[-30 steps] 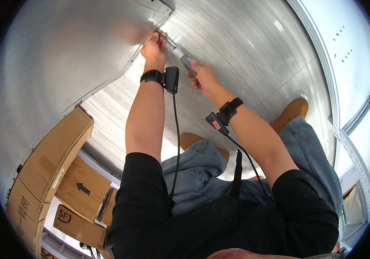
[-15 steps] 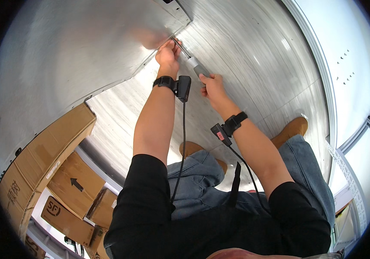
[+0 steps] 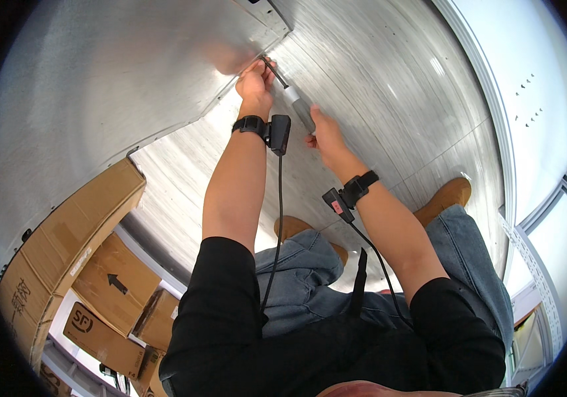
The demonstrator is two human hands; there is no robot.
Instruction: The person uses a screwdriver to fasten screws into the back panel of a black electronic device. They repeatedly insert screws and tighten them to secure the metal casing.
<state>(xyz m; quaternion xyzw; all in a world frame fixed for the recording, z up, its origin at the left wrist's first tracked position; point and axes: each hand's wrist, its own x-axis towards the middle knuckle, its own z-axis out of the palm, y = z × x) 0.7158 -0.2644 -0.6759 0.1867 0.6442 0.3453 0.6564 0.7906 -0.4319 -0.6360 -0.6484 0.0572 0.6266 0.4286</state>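
A screwdriver (image 3: pixel 302 112) with a grey handle and a long thin shaft slants up and left toward the edge of a large metal panel (image 3: pixel 164 86). My right hand (image 3: pixel 325 133) is closed round the back end of its handle. At the panel's edge, close to the tip, my left hand (image 3: pixel 255 81) has its fingers curled together beside the shaft. What those fingers pinch is hidden or too small to make out. The tip's exact contact point is also unclear.
Cardboard boxes (image 3: pixel 125 281) are stacked at the lower left, below the panel. Wood-look floor (image 3: pixel 369 86) lies under my hands, with my brown shoes (image 3: pixel 449 193) on it. White wall panelling (image 3: pixel 541 86) rises on the right. Black cables (image 3: pixel 279 218) run from devices strapped to both wrists.
My right hand's fingers have shifted their hold on the screwdriver handle, showing more of it. The screwdriver and left hand have moved very slightly left.
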